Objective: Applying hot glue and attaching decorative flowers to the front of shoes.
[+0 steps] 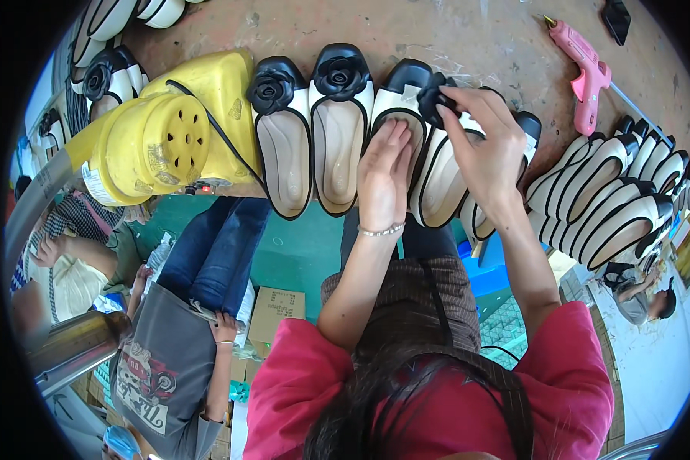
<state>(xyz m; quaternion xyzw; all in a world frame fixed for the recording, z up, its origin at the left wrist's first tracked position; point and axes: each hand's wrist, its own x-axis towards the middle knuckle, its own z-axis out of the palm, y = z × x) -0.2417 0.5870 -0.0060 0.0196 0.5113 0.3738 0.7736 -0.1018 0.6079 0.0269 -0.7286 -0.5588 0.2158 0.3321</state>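
Note:
A row of white flat shoes with black toes and black edging lies along the near edge of the table. My left hand point(386, 172) rests palm up inside the middle shoe point(409, 77), its fingers stretched toward the toe and partly hidden there. Between thumb and fingers, my right hand point(489, 146) pinches a black flower point(435, 100), held just right of that shoe's toe. Matching flowers sit on the toes of the two shoes to the left, the far left shoe point(286, 165) and its neighbour point(336, 157). My right forearm partly covers the shoes on the right.
A yellow machine point(157, 146) with a hose and black cord stands left of the row. On the right lie a pink glue gun point(583, 77) and stacked shoes point(602, 199). A black object point(616, 21) lies at the far right. A person in grey point(172, 353) is beside me at left.

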